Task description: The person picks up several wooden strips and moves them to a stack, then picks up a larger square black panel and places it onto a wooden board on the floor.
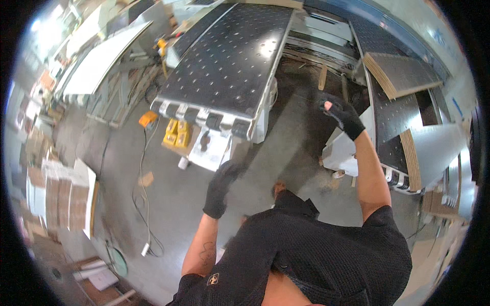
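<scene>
My left hand (220, 191), in a black glove, hangs over the floor in front of the black table's near end. Its fingers stretch forward and are blurred; nothing shows in them. Farther forward on the right, my right hand (347, 118) wears a black glove with one bare fingertip showing. Its fingers look loosely apart, with no object visible in them. Closest to the left hand are a white sheet (210, 150) and the black perforated table (224, 61). The right hand is in the air near the right-hand machine table (393, 109), apparently touching nothing.
Wood-edged boards (403, 74) and a pale panel (434, 153) lie on the right table. Yellow boxes (176, 133) sit under the middle table's end. A cable (145, 204) runs across the floor at left, near stacked brown panels (64, 201). A white-topped table (104, 64) stands far left.
</scene>
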### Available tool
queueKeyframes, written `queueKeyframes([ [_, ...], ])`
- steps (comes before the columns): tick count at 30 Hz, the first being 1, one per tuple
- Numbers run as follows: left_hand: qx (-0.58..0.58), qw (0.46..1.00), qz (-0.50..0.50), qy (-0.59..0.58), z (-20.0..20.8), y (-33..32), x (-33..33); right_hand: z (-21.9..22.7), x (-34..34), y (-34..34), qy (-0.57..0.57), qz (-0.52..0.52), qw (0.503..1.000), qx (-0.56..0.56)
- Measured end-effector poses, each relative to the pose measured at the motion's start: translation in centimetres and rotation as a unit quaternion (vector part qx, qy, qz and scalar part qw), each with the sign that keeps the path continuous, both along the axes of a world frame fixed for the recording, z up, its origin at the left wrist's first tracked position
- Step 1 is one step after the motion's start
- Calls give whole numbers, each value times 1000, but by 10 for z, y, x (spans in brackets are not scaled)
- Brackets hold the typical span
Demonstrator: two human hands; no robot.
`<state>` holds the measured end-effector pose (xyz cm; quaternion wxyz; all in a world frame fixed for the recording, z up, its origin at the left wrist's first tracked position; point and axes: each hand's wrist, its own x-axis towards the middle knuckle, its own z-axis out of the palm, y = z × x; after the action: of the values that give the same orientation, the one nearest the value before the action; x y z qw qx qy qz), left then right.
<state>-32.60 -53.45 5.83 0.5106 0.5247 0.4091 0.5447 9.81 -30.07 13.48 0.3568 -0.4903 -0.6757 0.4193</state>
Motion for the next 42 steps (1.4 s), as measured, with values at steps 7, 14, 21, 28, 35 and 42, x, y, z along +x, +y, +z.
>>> queueKeyframes([
  [7,41,992,2,121,-3,192,46,28,120,87,8,-109,994,30],
  [14,275,835,168,446,-36,414,48,84,211,217,-64,-121,988,66],
  [21,301,773,254,497,-76,563,34,94,225,369,-89,-60,991,76],
  [28,96,952,223,187,-81,730,23,71,157,542,-237,108,964,50],
  [35,-6,934,269,236,-77,919,57,86,153,714,-332,149,931,28],
  [42,17,955,196,224,-57,1015,117,71,192,881,-280,128,951,-33],
])
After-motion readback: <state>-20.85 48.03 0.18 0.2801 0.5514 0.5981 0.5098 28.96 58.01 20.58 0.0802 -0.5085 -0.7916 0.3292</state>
